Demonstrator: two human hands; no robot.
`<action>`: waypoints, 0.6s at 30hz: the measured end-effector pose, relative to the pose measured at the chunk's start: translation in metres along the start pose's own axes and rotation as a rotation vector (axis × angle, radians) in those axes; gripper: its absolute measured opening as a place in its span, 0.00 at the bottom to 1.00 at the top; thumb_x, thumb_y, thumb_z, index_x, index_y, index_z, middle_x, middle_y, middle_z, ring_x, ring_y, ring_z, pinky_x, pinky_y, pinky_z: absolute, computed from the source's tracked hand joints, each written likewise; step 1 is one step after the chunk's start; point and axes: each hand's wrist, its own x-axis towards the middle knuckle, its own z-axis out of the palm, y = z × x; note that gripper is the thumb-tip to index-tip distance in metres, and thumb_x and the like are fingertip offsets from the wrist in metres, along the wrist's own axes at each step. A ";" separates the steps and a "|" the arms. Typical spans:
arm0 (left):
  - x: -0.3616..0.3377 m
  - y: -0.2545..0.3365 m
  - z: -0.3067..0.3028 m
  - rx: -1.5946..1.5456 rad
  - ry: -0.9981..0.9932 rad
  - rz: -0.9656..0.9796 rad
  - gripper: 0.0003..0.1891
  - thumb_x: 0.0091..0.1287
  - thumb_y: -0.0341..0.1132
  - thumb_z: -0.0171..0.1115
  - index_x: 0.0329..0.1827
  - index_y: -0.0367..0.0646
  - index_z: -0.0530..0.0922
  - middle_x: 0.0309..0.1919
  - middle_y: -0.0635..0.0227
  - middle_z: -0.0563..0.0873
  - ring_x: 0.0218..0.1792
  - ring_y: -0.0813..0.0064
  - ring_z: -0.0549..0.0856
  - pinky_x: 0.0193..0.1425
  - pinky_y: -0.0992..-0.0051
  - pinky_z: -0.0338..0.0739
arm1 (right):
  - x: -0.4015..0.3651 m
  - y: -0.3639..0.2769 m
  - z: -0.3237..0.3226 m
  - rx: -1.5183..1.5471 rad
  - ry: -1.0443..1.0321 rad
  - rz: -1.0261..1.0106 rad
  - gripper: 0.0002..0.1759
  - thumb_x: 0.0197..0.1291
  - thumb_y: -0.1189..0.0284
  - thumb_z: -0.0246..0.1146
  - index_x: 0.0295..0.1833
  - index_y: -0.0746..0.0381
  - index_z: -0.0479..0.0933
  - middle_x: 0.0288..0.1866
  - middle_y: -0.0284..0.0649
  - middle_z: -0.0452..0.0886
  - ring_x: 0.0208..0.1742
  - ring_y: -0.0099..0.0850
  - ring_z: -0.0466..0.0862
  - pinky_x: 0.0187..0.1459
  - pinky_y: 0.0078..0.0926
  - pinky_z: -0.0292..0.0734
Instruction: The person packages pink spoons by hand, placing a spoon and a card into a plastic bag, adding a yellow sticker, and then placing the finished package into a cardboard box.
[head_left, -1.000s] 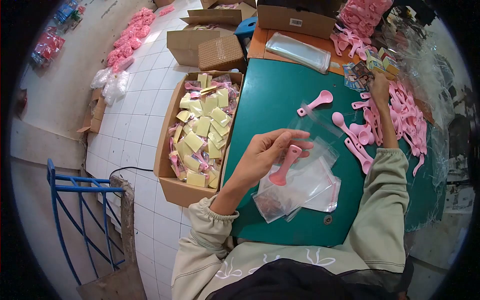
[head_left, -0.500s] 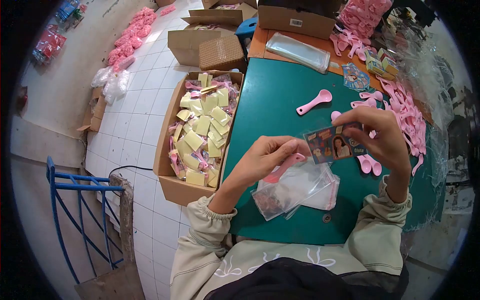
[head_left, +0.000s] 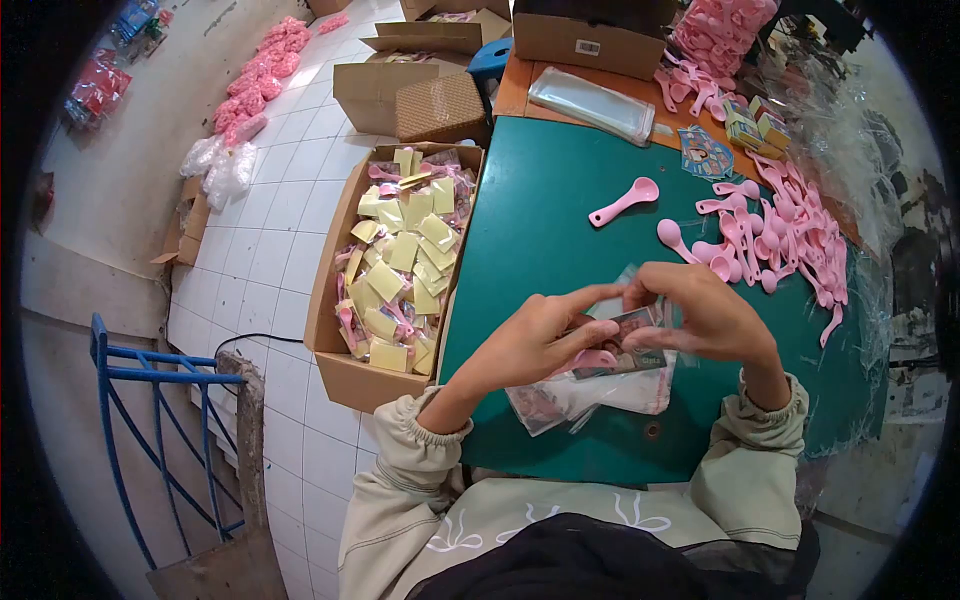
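Over the green table my left hand (head_left: 545, 335) is closed, with a pink measuring spoon (head_left: 596, 359) partly showing beneath its fingers. Close against it, my right hand (head_left: 695, 305) pinches a small printed card (head_left: 632, 322), which seems to be in or against a clear plastic bag. Fingers and motion blur hide much of the card and bag. Under both hands lies a stack of clear plastic bags (head_left: 640, 392). One loose pink spoon (head_left: 625, 202) rests farther off on the table.
A heap of pink spoons (head_left: 790, 235) covers the table's right side, near printed cards (head_left: 706, 152) and small boxes (head_left: 755, 128). Left of the table stands a carton (head_left: 335, 375) of packed bags. Plastic sleeves (head_left: 590, 105) lie at the back. A blue metal rail (head_left: 160, 360) stands at left.
My right hand has moved left and down with the card, meeting my left hand. The card is now mostly covered by fingers. The left hand has shifted slightly right.
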 end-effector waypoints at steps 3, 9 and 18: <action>-0.003 0.018 -0.002 0.133 -0.061 -0.125 0.25 0.69 0.38 0.56 0.66 0.41 0.62 0.34 0.59 0.86 0.31 0.76 0.84 0.35 0.77 0.76 | -0.007 0.006 0.000 0.094 -0.052 0.013 0.14 0.51 0.66 0.69 0.36 0.65 0.76 0.26 0.43 0.78 0.28 0.37 0.79 0.32 0.29 0.71; -0.028 0.002 -0.022 0.028 -0.173 -0.195 0.30 0.64 0.33 0.62 0.68 0.43 0.60 0.37 0.60 0.86 0.37 0.78 0.84 0.40 0.78 0.78 | -0.026 0.009 0.005 0.291 0.071 0.340 0.12 0.48 0.70 0.71 0.32 0.65 0.77 0.24 0.34 0.77 0.28 0.21 0.76 0.31 0.23 0.70; -0.052 0.001 -0.020 -0.271 0.122 -0.264 0.34 0.61 0.27 0.65 0.68 0.43 0.58 0.36 0.62 0.85 0.38 0.81 0.83 0.43 0.81 0.77 | -0.037 0.005 0.023 0.788 0.123 0.573 0.10 0.51 0.72 0.70 0.29 0.64 0.75 0.23 0.30 0.75 0.29 0.15 0.71 0.32 0.17 0.67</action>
